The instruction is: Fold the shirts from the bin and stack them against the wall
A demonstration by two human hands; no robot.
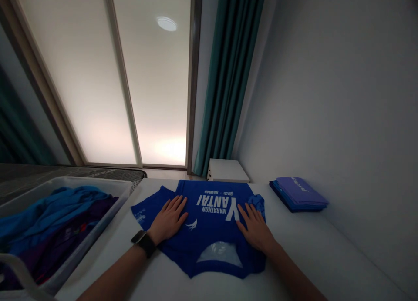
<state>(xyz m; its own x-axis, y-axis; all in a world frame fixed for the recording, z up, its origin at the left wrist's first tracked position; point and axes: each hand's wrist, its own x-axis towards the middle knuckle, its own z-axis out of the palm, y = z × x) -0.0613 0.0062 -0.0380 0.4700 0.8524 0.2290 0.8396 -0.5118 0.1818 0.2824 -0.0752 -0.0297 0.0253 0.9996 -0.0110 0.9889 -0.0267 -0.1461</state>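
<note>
A blue T-shirt with white "YANTAI MARATHON" print lies on the white table, its neckline towards me and its hem at the far side. The print reads upside down from here. My left hand rests flat on the shirt's left part near the sleeve, fingers spread; a dark watch is on that wrist. On the right part, beside the large Y, my right hand lies flat with its fingers apart. The right sleeve looks bunched beyond that hand.
To the left stands a clear plastic bin of crumpled blue and purple clothes. A folded stack of clothes sits at the right by the wall. Beyond the white table are a small white cabinet and a teal curtain.
</note>
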